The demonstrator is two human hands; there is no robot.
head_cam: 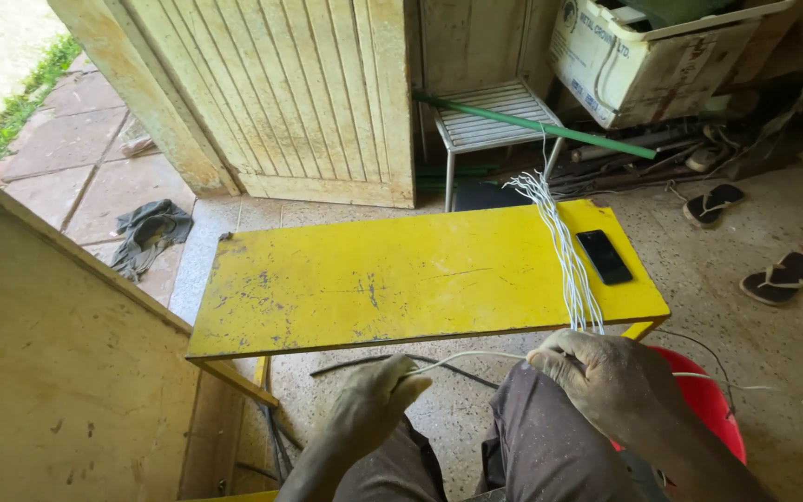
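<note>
Head view, seated, looking down over knees. Left hand [369, 402] at 7 o'clock, fingers curled together and pinched on a single white wire [465, 357] that runs level to the right hand [606, 379] at 5 o'clock. Right hand fingers closed, clamped round the near end of a bundle of white wires [564, 244]; the bundle lies across the right end of the yellow bench [374, 279] and fans out at its far edge toward 1 o'clock. Black phone [604, 257] flat on the bench, just beside the bundle on its right. Red plastic tub [710, 400] under the right forearm, contents hidden. Worn cardboard box [643, 56] at 1 o'clock, open top, dark items inside, too unclear to name. Green rod [532, 124] resting on a white slatted stool [490, 116]. Sandals [778, 277] on the floor at 3 o'clock
</note>
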